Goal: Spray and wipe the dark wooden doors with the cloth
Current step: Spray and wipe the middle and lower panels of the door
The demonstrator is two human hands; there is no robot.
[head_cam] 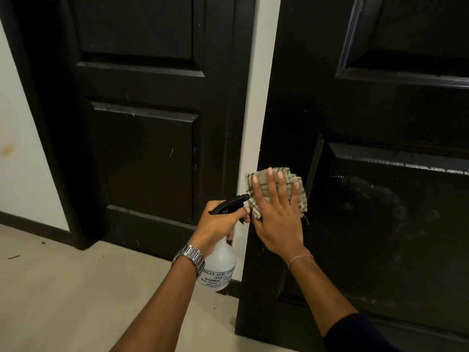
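I see the right hand [275,219] flat, fingers spread, pressing the cloth [279,191] on the right door [380,123] near its left edge. Left hand [215,224] grips the spray bottle [220,260]. I'd wipe across the misted lower panel [393,224] — even pressure, overlapping strokes.

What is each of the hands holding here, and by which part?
Left hand grips the spray bottle by its neck. Right hand holds nothing; flat fingers press the cloth against the door.

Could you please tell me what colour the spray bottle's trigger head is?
Black, on a translucent white spray bottle; clearest in the head view.
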